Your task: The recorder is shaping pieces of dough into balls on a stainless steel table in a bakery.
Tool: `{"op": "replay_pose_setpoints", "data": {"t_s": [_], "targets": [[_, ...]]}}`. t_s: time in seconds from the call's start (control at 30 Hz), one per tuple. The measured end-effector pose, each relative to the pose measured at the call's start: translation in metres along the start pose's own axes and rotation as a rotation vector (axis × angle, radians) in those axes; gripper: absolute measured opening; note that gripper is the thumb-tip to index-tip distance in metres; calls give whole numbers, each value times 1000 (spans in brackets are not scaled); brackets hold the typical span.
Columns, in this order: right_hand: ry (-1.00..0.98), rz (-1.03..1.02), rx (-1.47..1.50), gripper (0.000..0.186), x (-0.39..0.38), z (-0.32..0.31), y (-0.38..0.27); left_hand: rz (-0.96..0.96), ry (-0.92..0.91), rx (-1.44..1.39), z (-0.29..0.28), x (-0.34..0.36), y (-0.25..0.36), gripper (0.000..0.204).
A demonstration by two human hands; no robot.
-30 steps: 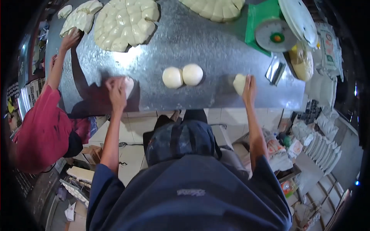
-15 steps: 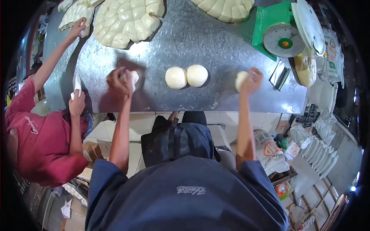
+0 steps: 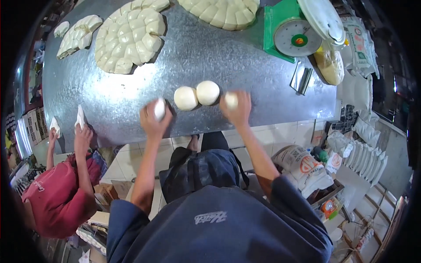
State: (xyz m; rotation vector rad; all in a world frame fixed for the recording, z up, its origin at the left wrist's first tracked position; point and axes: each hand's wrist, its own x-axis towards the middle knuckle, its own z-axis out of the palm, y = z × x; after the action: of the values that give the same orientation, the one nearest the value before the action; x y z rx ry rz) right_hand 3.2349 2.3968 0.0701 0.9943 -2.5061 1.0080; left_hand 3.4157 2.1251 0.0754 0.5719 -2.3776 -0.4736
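My left hand (image 3: 151, 122) curls round a dough ball (image 3: 159, 109) on the metal table, close to its near edge. A second dough ball (image 3: 231, 101) sits in the cupped fingers of my right hand (image 3: 240, 111), slightly blurred. Between my hands lie two smooth, round dough balls, the left one (image 3: 186, 98) touching the right one (image 3: 208, 93). Neither hand touches this pair. Farther back, a large round slab of dough (image 3: 129, 38) is scored into many lumps, and another dough slab (image 3: 221, 13) is cut off by the top edge.
A green dial scale (image 3: 297, 37) with a white pan stands at the back right, beside a metal dough scraper (image 3: 301, 78) and a bag of pale food (image 3: 329, 65). At left, a co-worker in a red shirt (image 3: 61, 193) holds white pointed pieces. A smaller dough slab (image 3: 79, 37) lies far left.
Both my hands have come inward with their dough balls, nearer the middle pair. The co-worker's far hand has drawn back from the small dough slab to the table's near edge. The view has shifted.
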Motion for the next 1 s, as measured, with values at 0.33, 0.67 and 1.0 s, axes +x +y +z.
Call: {"op": "replay_pose_setpoints", "data": {"t_s": [0.33,0.67,1.0], "targets": [[473,770,0,19,7,-46,84,-359,116,31,-22,33,-95,39],[-82,80,295,27,-44,-31,-2,-61,-112,-270,-33,-21,24,46],[-87,533,206,62,-80,-38,-83,-532,-179,-365,-43,-83,61,72]]}}
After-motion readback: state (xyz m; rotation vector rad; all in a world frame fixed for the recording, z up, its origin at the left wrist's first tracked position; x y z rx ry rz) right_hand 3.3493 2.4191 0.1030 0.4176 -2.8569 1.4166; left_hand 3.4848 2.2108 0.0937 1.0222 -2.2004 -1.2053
